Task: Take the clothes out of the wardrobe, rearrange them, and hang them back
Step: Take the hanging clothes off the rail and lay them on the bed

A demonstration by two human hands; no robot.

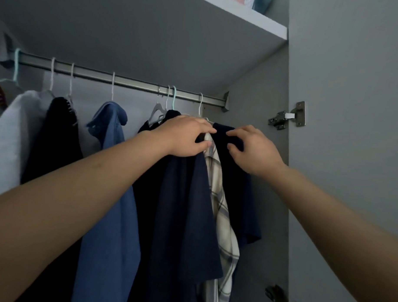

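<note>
Several garments hang from a metal rail inside a grey wardrobe. At the right end hang a navy shirt, a white plaid shirt and another dark navy shirt. My left hand lies over the shoulder of the navy shirt, fingers curled around the top of the plaid shirt's collar. My right hand pinches the shoulder fabric of the rightmost dark navy shirt. Further left hang a blue shirt, a black garment and a white one.
A shelf sits above the rail with folded items on it. The wardrobe's right side panel stands close to the last shirt. The open door with a metal hinge is at the right.
</note>
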